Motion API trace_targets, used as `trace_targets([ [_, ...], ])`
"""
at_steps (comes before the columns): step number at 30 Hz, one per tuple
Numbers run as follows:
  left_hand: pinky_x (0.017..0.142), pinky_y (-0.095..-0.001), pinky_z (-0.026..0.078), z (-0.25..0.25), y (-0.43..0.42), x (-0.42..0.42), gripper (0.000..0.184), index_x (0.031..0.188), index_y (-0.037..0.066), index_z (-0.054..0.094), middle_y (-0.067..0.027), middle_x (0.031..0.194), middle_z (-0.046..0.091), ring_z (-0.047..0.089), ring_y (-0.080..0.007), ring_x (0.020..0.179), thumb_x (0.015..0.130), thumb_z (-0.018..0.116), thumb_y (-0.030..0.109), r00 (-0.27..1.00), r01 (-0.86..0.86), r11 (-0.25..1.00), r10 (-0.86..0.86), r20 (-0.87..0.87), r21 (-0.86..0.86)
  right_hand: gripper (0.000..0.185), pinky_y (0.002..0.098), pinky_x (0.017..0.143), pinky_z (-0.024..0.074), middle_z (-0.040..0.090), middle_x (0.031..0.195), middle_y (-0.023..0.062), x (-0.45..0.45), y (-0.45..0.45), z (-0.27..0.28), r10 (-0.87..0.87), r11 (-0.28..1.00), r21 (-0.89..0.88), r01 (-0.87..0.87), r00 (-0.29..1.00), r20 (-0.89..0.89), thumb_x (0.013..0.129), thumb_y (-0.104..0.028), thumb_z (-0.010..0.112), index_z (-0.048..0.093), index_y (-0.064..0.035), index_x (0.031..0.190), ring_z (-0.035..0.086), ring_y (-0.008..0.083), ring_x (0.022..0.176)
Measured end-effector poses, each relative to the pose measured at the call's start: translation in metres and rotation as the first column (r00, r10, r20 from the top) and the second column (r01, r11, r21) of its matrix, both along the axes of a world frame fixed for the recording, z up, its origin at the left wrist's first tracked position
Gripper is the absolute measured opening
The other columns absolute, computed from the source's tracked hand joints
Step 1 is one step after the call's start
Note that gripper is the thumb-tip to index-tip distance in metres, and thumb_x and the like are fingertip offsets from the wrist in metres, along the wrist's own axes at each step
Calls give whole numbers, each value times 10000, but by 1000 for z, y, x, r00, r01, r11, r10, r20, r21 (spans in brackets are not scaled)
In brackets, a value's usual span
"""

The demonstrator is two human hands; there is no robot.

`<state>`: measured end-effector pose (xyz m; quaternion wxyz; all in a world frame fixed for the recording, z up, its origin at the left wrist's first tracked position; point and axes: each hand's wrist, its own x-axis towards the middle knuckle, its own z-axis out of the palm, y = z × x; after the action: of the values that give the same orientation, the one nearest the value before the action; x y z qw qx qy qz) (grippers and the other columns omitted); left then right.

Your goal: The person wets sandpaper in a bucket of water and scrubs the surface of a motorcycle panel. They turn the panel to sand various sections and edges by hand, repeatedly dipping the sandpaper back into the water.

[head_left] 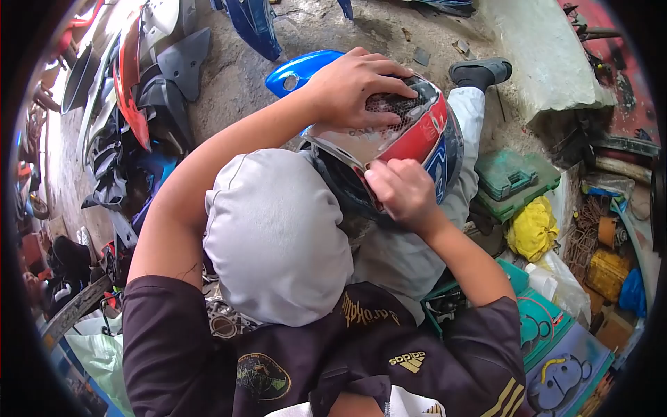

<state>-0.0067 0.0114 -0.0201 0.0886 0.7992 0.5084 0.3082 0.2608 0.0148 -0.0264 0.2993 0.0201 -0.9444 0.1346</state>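
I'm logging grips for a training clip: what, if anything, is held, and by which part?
The motorcycle helmet: the left hand spreads over its shell, apparently steadying it; the right hand curls at the face opening's edge, its exact grip hidden.

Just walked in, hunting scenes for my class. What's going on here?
A person is handling a helmet with both bare hands. The left hand lies spread over its top, while the right hand is curled at the edge of its opening; whether it grips something small cannot be seen. A blue panel lies beyond the helmet, with a green case off to the right.
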Motion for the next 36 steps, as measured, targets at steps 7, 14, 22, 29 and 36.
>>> trace_targets([
  [7,1182,-492,429,0,-4,1,512,1379,254,789,-96,1573,650,620,-330,1397,891,850,400,1000,-15,1000,15,1,12,435,443,859,562,788,1174,81,4,-2,-4,-120,980,-167,113,992,-35,788,-33,776,732,-77,1219,683,307,1026],
  [14,1177,-463,447,0,-1,1,488,1347,264,804,-73,1516,694,636,-304,1391,913,822,487,999,-33,999,34,-16,42,273,488,992,533,732,1275,127,7,34,2,-517,856,58,514,856,30,851,-30,761,754,-73,1121,645,354,1115],
  [22,1194,-494,438,-2,0,1,484,1356,255,800,-93,1549,668,635,-332,1375,889,855,367,1000,-15,999,15,14,37,349,460,990,541,716,1333,120,14,17,-13,-474,878,38,477,879,-58,869,-55,827,771,-113,1209,641,356,1154],
  [29,1189,-487,444,0,0,2,484,1357,255,801,-87,1541,674,637,-330,1367,889,857,368,1000,-23,999,23,0,36,380,400,881,564,723,1284,79,10,20,-1,-492,868,78,491,871,-16,836,-32,797,799,-118,1206,630,302,1033],
  [36,1193,-492,442,-1,0,3,478,1350,243,805,-89,1531,681,632,-331,1375,894,854,375,1000,-28,999,28,-3,32,370,366,853,568,727,1202,37,9,31,6,-444,886,161,436,896,20,808,-56,764,791,-93,1175,617,279,978],
])
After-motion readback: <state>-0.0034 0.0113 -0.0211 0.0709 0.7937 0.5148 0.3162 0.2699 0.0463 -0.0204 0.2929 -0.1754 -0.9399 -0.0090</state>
